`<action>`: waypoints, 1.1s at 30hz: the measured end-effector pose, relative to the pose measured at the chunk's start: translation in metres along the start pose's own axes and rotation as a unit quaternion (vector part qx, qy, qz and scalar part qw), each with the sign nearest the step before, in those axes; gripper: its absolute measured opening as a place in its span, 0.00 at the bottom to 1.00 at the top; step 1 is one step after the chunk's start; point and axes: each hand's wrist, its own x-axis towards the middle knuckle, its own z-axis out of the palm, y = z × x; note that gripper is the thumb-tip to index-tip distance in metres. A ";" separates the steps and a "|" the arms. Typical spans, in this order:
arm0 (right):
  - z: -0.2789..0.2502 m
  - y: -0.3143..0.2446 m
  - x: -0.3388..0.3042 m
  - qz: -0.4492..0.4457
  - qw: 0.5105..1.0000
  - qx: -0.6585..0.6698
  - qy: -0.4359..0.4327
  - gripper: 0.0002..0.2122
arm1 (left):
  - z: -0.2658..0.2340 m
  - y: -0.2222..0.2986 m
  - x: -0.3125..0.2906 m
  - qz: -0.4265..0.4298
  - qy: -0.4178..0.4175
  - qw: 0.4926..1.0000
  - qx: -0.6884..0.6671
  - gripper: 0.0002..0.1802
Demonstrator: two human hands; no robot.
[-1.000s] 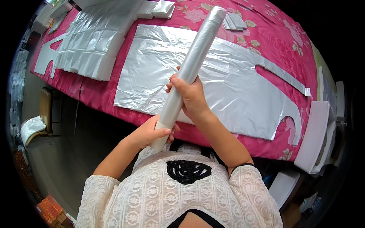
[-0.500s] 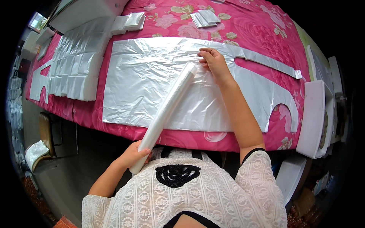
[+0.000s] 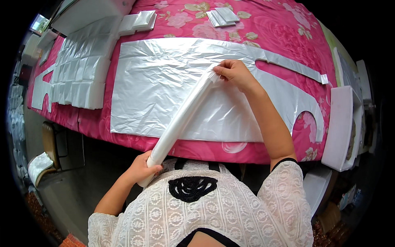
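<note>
Person in a white lace top stands at a table draped in a pink floral cloth (image 3: 288, 33). Left hand (image 3: 142, 166) is wrapped closed around the lower end of a long roll of clear plastic film (image 3: 181, 119), close to the chest, below the table edge. The roll slants up and to the right, its upper end reaching over the table. Right hand (image 3: 234, 74) is out over the table, fingers pinched closed on the top end of the roll, where the film fans out a little.

Under the roll lies a big flat plastic sheet (image 3: 164, 86), cut to a shape: broad body, a narrow strap (image 3: 288, 64) running off to the right along the far side, and a rounded cut-out at the right near edge. The roll's upper part rests over this sheet; can't tell if the tip touches it.

To the left on the same table sits a stack of folded plastic pieces (image 3: 80, 78), layered, just beside the flat sheet. Further back, small folded white packs (image 3: 138, 22) at the far left and another small pile (image 3: 224, 15) at far centre. At the right end of the table, a white foam-like block (image 3: 339, 127) stands on edge. Below left, on the floor side, a chair (image 3: 51, 144) with a white bundle near it.
</note>
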 end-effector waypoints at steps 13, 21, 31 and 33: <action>-0.156 0.028 0.021 -0.084 0.957 -0.054 0.272 0.08 | -0.095 0.019 -0.043 -0.079 -0.207 0.974 0.042 0.24; -0.068 0.018 0.041 -0.134 0.975 -0.095 0.148 0.08 | -0.022 0.135 0.068 0.338 0.095 0.755 0.553 0.21; -0.066 0.001 0.053 -0.048 0.983 -0.145 0.102 0.09 | 0.034 0.088 0.115 0.469 -0.040 0.620 0.628 0.45; -0.062 0.003 0.051 -0.106 0.937 -0.198 0.266 0.10 | 0.038 0.083 0.114 0.448 -0.046 0.635 0.628 0.47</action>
